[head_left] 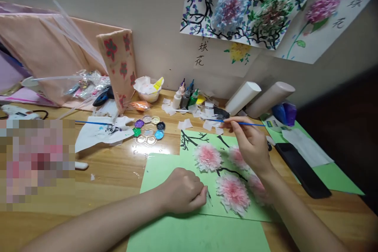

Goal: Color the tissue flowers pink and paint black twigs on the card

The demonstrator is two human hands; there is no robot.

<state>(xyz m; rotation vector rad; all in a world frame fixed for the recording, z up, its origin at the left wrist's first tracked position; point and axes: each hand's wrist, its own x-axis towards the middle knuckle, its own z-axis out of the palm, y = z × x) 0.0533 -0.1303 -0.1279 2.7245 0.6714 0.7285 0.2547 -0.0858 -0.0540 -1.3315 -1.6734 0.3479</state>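
My right hand point(251, 141) pinches a thin blue paintbrush point(246, 123) above the back edge of a green sheet point(203, 204); the brush tip points left. On that sheet are several pink and white paper flowers point(233, 193) and painted black branches point(193, 138). The right hand and forearm partly cover the flowers on the right. My left hand point(184, 191) rests as a closed fist on the sheet's left part, left of the flowers. Whether anything is inside the fist is hidden. A second green sheet point(165, 232) lies underneath.
A paint palette point(147, 130) and a stained tissue point(97, 136) with another brush lie at the left. Paint bottles point(185, 98), a bowl point(148, 89) and paper scraps stand or lie behind. Two rolls point(243, 97) lean at the wall. A black phone-like object point(302, 169) is at the right.
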